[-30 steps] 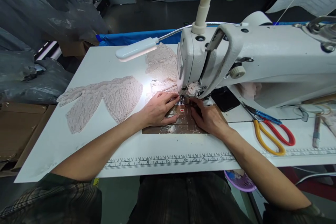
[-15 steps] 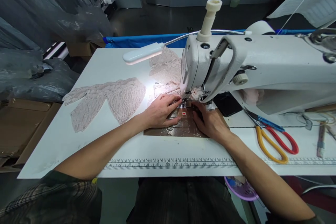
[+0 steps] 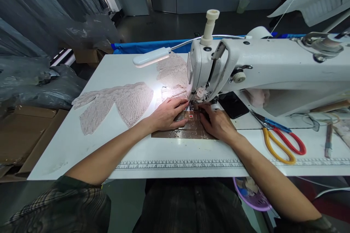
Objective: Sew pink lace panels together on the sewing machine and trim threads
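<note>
My left hand lies on the brown taped plate in front of the white sewing machine, its fingertips pinched on the edge of a pale lace piece beside the presser foot. On the other side of the foot, my right hand rests with its fingers curled and pressed down at the needle; what they hold is hidden. The lace runs back under the machine head.
A second lace piece is spread out on the white table to the left. A gooseneck lamp shines over the work. Scissors with red and yellow handles and blue snips lie at right. A black phone sits under the machine arm. A printed ruler lines the front edge.
The view has shifted slightly. Both hands stay at the presser foot in nearly the same pose.
</note>
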Demonstrator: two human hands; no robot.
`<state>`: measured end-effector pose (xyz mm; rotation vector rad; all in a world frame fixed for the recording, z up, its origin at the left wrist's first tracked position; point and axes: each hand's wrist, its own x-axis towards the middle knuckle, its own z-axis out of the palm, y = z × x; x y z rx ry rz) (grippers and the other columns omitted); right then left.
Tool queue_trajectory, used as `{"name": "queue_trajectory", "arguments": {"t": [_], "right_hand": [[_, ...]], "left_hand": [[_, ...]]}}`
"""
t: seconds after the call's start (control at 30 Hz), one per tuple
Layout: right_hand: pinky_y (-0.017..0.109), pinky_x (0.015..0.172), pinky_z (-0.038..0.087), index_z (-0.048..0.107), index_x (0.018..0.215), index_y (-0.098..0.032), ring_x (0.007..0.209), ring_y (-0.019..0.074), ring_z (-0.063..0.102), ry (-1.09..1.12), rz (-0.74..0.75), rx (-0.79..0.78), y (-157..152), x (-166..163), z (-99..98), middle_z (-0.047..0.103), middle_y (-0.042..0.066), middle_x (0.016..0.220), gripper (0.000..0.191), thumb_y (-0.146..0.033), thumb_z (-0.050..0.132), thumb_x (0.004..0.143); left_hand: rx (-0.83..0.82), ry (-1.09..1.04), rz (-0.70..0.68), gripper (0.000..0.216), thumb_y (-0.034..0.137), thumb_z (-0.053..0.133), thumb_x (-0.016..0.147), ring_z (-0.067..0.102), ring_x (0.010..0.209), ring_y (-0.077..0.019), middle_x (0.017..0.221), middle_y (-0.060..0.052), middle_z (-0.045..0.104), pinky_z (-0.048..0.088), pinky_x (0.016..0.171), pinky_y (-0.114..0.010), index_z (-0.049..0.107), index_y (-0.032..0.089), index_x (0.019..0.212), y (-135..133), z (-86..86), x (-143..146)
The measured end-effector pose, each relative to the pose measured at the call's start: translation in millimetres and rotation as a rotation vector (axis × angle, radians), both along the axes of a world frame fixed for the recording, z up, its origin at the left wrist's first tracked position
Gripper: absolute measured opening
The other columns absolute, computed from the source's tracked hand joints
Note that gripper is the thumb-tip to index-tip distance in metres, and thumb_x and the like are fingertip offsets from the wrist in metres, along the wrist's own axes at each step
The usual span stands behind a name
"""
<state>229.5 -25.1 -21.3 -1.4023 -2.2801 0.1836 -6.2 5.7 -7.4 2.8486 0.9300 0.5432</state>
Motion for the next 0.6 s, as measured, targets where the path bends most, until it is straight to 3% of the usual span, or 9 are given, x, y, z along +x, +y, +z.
{"name": "queue_trajectory", "arguments": {"t": [0.17,0.23,0.43,0.6], "right_hand": [[0.037,0.072,0.052,0.057,0.123,-0.012,0.082,0.026,0.061,-0.01,0.006,0.023,-0.2,-1.3,-3.3,0.065,0.016,0.099,0.034,-0.027,0.04,0.097],[0.039,0.076,0.051,0.056,0.124,-0.013,0.085,0.0268,0.061,-0.026,0.013,0.034,-1.1,-3.7,-6.4,0.064,0.016,0.103,0.034,-0.026,0.038,0.098],[0.046,0.082,0.047,0.052,0.131,-0.006,0.099,0.0332,0.056,-0.192,-0.048,0.091,-10.7,-15.1,-11.7,0.061,0.022,0.11,0.039,-0.022,0.04,0.098],[0.045,0.078,0.047,0.054,0.127,-0.008,0.092,0.032,0.056,-0.219,-0.043,0.169,-12.0,-16.4,-12.7,0.062,0.021,0.107,0.036,-0.02,0.037,0.098]], "left_hand": [[0.073,-0.094,0.256,0.061,0.042,0.051,0.094,0.038,0.136,-0.036,0.146,-0.021,0.042,0.032,0.109,-0.057,0.034,0.014,0.144,-0.4,-2.8,-1.4],[0.034,-0.063,0.279,0.06,0.044,0.048,0.095,0.042,0.133,-0.0348,0.143,-0.021,0.045,0.031,0.11,-0.056,0.033,0.012,0.143,-0.2,-4.8,-1.5],[-0.023,0.048,0.314,0.045,0.047,0.045,0.097,0.059,0.1,-0.0282,0.111,-0.014,0.062,0.045,0.091,-0.045,0.048,0.013,0.127,5.3,1.4,1.5],[-0.165,0.036,0.274,0.033,0.04,0.036,0.1,0.062,0.081,-0.0213,0.089,-0.006,0.066,0.05,0.077,-0.035,0.062,0.02,0.105,50.0,21.4,-1.7]]}}
